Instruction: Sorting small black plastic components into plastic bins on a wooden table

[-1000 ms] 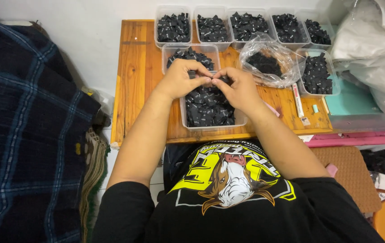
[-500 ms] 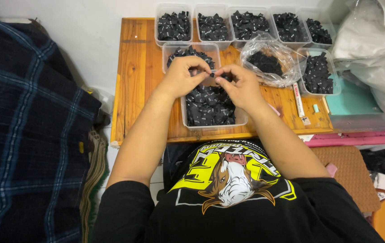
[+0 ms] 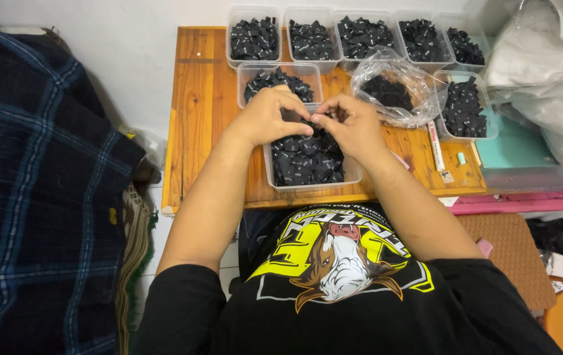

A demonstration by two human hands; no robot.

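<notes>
Wooden table (image 3: 196,98) against a pale wall, seen from above, with a plaid cloth (image 3: 31,197) lying well to the left of the person's arms. Both hands meet over a clear tub (image 3: 354,176) heaped with small black labels (image 3: 304,161): the left hand (image 3: 269,117) and right hand (image 3: 354,125) come together fingertip to fingertip, pinching what looks like one label between thumbs and forefingers — the piece itself is mostly hidden by the fingers, so how firmly it is gripped cannot be told.

Just beyond the hands sits a second tub (image 3: 245,72) of the same labels; farther still, a row of tubs (image 3: 324,64) lines the table's far edge. To the right of the right hand lie a crumpled clear bag (image 3: 419,98) holding more black pieces, another filled tub (image 3: 489,135), and a slim pen-like tool (image 3: 435,144).

Judging by their look, the labels are light, soft and thin — woven cloth that bends readily and may cling together in the heap. Each would best be taken by an edge or corner with thumb and fingertip, lifted clear of its neighbours rather than scooped.
</notes>
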